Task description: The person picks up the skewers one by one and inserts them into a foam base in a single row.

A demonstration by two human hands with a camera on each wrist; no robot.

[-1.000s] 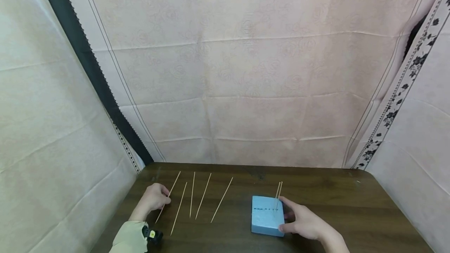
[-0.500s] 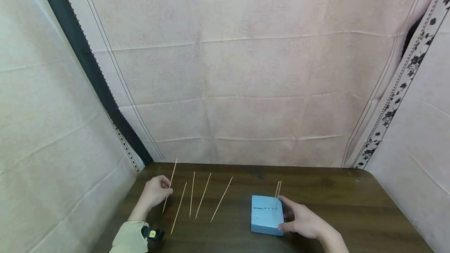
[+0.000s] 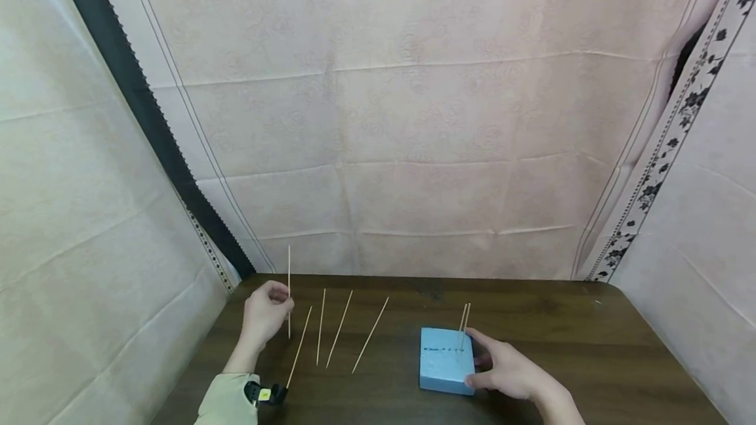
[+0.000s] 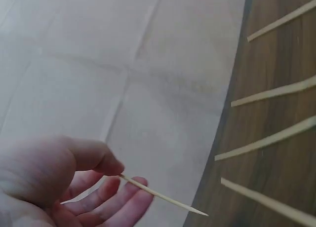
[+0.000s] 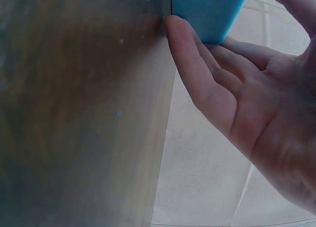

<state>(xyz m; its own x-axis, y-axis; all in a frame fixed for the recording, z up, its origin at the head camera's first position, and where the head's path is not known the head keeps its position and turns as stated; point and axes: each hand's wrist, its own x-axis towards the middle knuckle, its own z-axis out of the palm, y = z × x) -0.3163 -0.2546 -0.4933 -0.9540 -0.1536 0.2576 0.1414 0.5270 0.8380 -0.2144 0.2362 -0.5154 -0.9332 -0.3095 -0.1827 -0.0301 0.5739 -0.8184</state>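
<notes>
My left hand (image 3: 267, 312) pinches a thin bamboo skewer (image 3: 289, 261) between thumb and fingers. In the head view it stands nearly upright above the table's left part; in the left wrist view the skewer's pointed end (image 4: 192, 208) sticks out past the fingertips. Several other skewers (image 3: 339, 328) lie apart on the table to the right of that hand. My right hand (image 3: 506, 366) holds the right side of a light blue foam block (image 3: 443, 372). Two skewers (image 3: 465, 317) stand in the block near its back right corner. The right wrist view shows fingers against the blue block (image 5: 205, 12).
The brown wooden table (image 3: 549, 320) ends at a back edge, behind which a pale cloth (image 3: 425, 149) hangs. Cloths also hang at the left and right sides. A row of dark marks crosses the block's top. A black strap with a device (image 3: 266, 393) sits on the left wrist.
My left hand has lifted the leftmost skewer from the table, tilting it from slanted to upright and moving slightly right and away. The right hand still holds the block in nearly the same place.
</notes>
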